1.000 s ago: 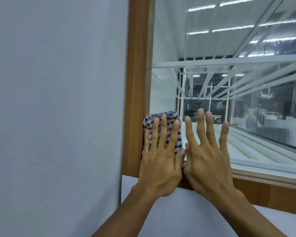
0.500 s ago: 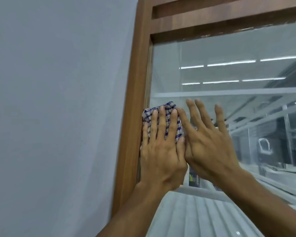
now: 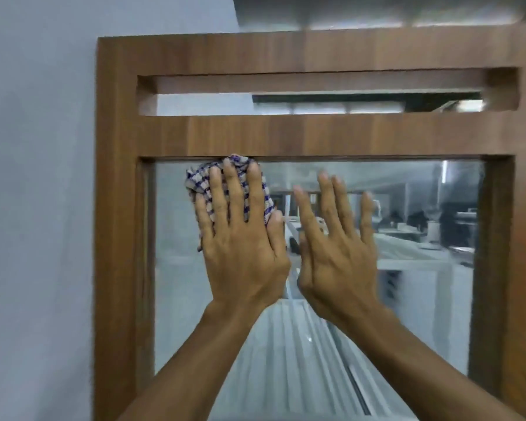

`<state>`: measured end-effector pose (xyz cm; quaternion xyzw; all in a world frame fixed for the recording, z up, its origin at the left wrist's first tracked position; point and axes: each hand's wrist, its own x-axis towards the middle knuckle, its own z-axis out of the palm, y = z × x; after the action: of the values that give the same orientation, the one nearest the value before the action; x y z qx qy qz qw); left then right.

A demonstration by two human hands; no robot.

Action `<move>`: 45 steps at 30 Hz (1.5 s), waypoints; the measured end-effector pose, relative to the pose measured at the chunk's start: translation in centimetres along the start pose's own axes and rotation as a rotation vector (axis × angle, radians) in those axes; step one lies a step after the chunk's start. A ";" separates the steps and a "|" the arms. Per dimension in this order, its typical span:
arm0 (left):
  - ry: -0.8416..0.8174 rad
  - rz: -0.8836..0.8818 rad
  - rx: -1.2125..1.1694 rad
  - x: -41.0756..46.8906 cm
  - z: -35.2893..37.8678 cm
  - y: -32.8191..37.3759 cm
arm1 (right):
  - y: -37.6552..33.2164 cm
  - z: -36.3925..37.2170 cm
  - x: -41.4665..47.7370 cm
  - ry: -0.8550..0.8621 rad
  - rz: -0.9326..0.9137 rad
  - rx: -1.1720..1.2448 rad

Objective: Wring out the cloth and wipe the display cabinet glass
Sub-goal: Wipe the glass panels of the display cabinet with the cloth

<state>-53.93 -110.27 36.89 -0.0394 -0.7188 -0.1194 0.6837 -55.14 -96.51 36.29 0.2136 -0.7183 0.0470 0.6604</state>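
Display cabinet (image 3: 116, 208): wood frame, glass (image 3: 422, 314) pane hazy. Right hand (image 3: 337, 259) lies flat on the glass, fingers released. Left hand (image 3: 243, 253), fingers straight, presses the checked cloth (image 3: 201, 183) against the pane's top edge. Judged: wringing done, wiping underway, most of the pane left.

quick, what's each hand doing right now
Left hand: open, straight fingers pressing the checked cloth on the glass.
Right hand: open, holding nothing.

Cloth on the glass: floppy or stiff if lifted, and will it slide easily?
Probably floppy: the cloth bunches in soft folds under the left hand. Likely light, since flat fingers alone pin it against the upright glass. It should slide readily there; dampness cannot be judged.
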 end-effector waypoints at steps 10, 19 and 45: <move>-0.139 0.270 -0.093 -0.9 4.9 18.3 | 18.2 -8.8 -2.7 -0.101 0.036 -0.211; -0.108 0.158 -0.078 -1.6 6.5 23.9 | 22.7 -8.5 -3.3 0.010 -0.057 0.209; 0.085 -0.062 -0.493 -3.0 6.2 30.9 | 26.6 -7.4 -3.4 0.044 0.065 1.217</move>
<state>-52.98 -78.65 37.31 -0.1778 -0.6393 -0.3132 0.6793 -57.92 -69.08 39.64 0.5295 -0.5550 0.4737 0.4327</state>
